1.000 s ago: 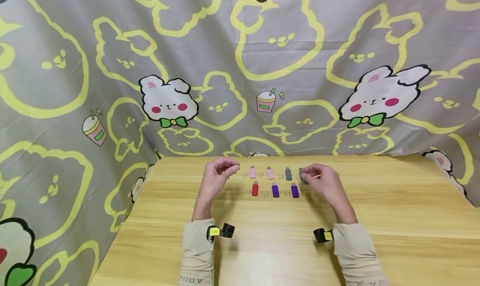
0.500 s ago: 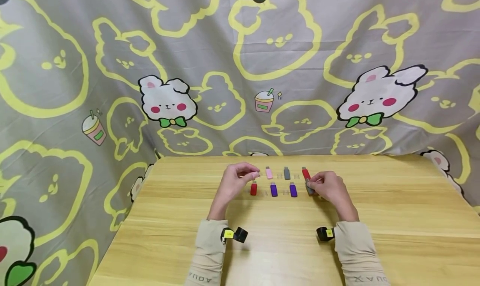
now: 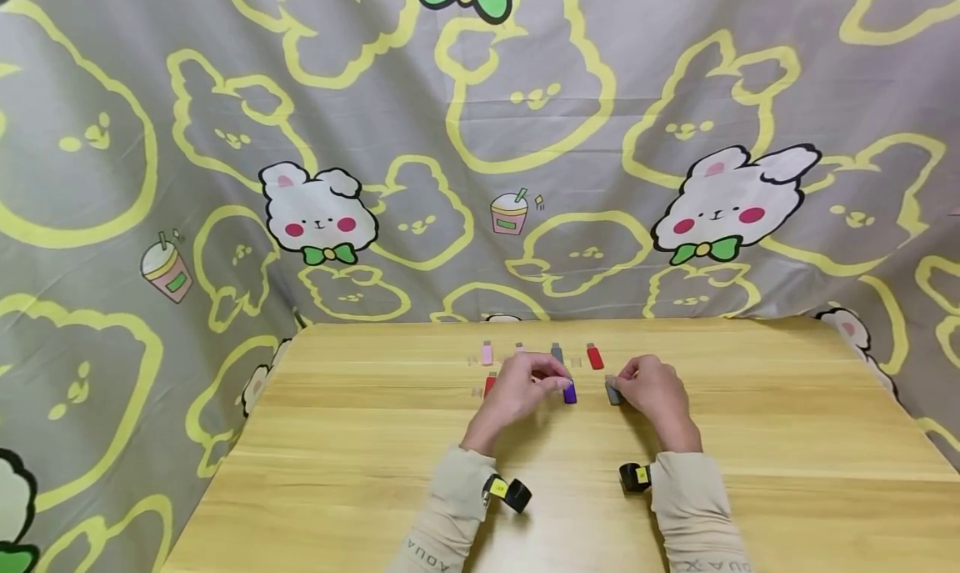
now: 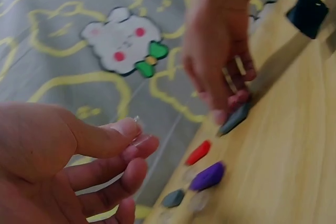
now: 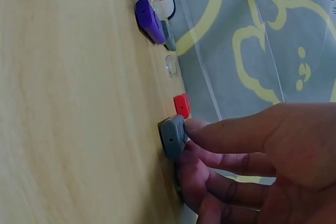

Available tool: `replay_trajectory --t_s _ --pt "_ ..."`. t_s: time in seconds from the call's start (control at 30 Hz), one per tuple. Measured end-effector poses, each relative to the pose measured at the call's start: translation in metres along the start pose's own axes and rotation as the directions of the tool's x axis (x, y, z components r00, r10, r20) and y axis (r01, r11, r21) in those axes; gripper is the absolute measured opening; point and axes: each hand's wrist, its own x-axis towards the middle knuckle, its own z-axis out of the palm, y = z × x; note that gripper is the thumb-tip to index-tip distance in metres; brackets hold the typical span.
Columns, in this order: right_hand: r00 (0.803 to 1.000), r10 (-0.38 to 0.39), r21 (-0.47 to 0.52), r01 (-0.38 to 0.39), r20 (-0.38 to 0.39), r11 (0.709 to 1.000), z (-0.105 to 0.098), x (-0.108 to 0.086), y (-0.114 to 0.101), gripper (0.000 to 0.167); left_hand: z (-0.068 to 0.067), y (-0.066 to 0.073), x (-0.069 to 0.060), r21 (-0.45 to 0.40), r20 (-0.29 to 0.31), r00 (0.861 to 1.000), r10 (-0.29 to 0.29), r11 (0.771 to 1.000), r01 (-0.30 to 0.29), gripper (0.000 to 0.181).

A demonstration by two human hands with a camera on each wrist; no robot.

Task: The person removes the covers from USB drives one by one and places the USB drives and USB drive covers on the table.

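Observation:
My right hand [image 3: 656, 389] pinches a grey USB stick [image 3: 613, 391] at the tabletop, at the right end of the near row. In the right wrist view the thumb touches the side of this stick. A small clear cap [image 4: 140, 139] is held between the thumb and index finger of my left hand [image 3: 525, 385], raised over the near row. Just beyond those fingertips lies a purple USB stick [image 3: 570, 392]. A red USB stick [image 3: 595, 357] ends the far row. The left hand hides part of both rows in the head view.
Further left lie a pink USB stick [image 3: 487, 354] and a second red stick [image 3: 490, 384]. A clear cap [image 3: 576, 362] lies between the far grey stick [image 3: 557, 353] and the red one. A patterned curtain [image 3: 420, 139] hangs behind the wooden table [image 3: 337, 456].
The left hand has come rightward across the rows with the clear cap. The right hand has carried the grey USB stick from the far row down to the near row, uncovering the far red stick.

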Motion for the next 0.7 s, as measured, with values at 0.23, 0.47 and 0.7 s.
replay_trajectory --t_s 0.23,0.47,0.7 --pt "1.000 0.009 0.050 -0.011 0.027 0.999 0.001 -0.002 0.003 0.024 0.027 0.002 0.013 0.310 0.074 0.994 0.077 0.946 -0.096 0.004" --pt "0.999 -0.034 0.071 0.031 0.033 0.997 -0.003 0.001 0.000 0.022 0.037 0.003 0.027 0.570 0.081 0.989 0.125 0.808 -0.149 0.005" --pt "0.996 -0.062 0.084 0.056 0.068 0.995 -0.001 -0.001 -0.005 0.020 0.038 0.000 0.023 0.688 0.123 0.986 0.116 0.706 -0.169 0.008"
